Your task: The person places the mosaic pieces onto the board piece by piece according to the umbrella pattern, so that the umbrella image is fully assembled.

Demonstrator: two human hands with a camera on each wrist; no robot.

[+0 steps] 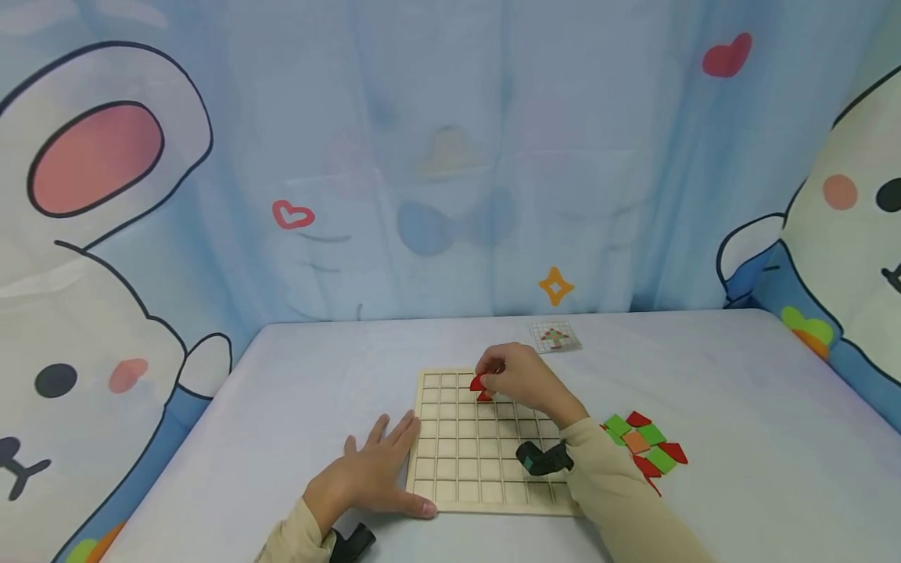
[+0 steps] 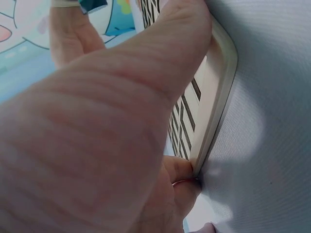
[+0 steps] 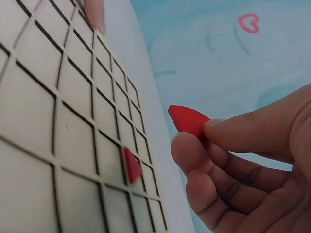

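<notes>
My right hand pinches a red quarter-circle piece between thumb and forefinger, above the far part of the wooden grid board. A second red piece lies in one of the board's cells, just below the pinched one. My left hand rests at the board's near left corner. Its fingers stretch along the left edge and its thumb reaches to the near edge. In the left wrist view, the thumb covers part of the grid.
To the right of the board lies a loose group of red, green and orange pieces, partly behind the right sleeve. A small pattern card lies behind the board on the white table. A printed blue curtain hangs behind.
</notes>
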